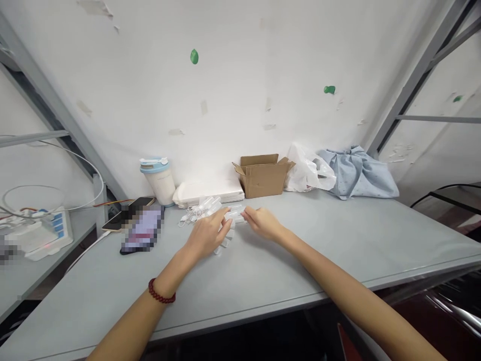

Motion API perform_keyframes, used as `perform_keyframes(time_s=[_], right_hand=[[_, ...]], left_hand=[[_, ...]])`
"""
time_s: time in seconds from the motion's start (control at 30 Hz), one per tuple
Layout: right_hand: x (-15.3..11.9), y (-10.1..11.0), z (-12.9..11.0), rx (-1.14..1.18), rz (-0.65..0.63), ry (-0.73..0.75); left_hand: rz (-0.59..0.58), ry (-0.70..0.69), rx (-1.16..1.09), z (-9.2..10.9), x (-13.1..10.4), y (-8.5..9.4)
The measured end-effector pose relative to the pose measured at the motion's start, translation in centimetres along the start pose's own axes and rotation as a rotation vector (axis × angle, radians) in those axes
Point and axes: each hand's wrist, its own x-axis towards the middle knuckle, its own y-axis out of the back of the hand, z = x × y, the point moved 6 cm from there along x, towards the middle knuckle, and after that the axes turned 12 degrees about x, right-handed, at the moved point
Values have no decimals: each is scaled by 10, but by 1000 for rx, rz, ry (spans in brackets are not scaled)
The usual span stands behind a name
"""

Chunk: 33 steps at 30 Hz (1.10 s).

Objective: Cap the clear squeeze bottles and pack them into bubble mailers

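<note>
The gray table (pixel 319 240) spreads out in front of you, and the white wall (pixel 233 85) stands up behind it. Along the back, to your right, you have a blue cloth bundle (pixel 356 173) and, just beside it, a white plastic bag (pixel 306 170). The brown box (pixel 265 178) is near the middle with its flaps up. Left of the box there is a flat white stack (pixel 212 190), then a tall cup (pixel 160 180) with a blue lid.

Your two hands are out over the table, in front of the stack. The small clear plastic pieces (pixel 236 212) lie between your hands and under the left one, on the near side of the stack. By your fingertips, their long way seems to run from side to side, from one hand to the other. A few more poke out below your left hand (pixel 208 233), at more of a slant. That hand is nearer, as it is right over them, with a gap between thumb and finger. Your right hand (pixel 265 223) has its fingers bunched close at the right ends. I cannot tell if either hand is gripping a piece. Thin white cords (pixel 193 213) lie in a tangle just past your left hand
</note>
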Motion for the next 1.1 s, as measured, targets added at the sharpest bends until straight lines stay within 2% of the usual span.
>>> perform_keyframes(time_s=[0.17,0.27,0.43,0.53,0.7,1.0,1.1], right_hand=[[-7,-9,-22,-101,-14,155],[-7,-7,-21,-140,-24,148],[-7,-3,-19,-156,-34,137],[-8,-3,-20,-138,-18,158],[-7,-3,-20,-119,3,186],[-9,1,-24,-80,-11,194],[-9,8,-24,6,1,196]], left_hand=[[-4,-70,-27,8,0,-2],[9,-84,-44,10,0,-2],[-2,-23,-121,10,-2,-1],[-20,-47,-130,11,-2,-2],[19,-66,-123,12,-2,0],[54,5,-261,13,1,8],[74,100,-345,7,2,10]])
